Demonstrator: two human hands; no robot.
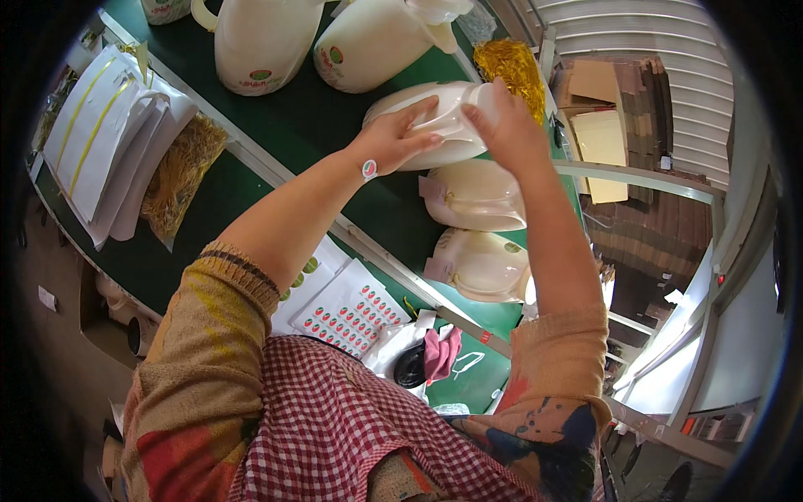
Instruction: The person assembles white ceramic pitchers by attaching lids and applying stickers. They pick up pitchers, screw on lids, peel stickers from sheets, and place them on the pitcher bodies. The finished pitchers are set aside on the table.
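Note:
A glossy cream jug (453, 102) lies on its side on the green work surface (288, 134), held between both my hands. My left hand (397, 138) rests on its near left part, thumb and fingers spread over the shell. My right hand (510, 125) grips its right end, the fingertips partly hidden behind it. On my left wrist sits a small round red-and-green sticker (369, 170). Just nearer lie two more cream jugs, one jug (478, 197) beside my right forearm and another jug (478, 266) below it, each with a pale tag at its left.
Labelled cream jugs (263, 42) stand at the far side. Sheets of round stickers (355, 308) lie near my apron, beside a pink cloth (442, 353). White papers (92, 142) and gold shredded packing (180, 171) are at left. Gold packing (512, 71) and stacked cardboard (648, 125) are at right.

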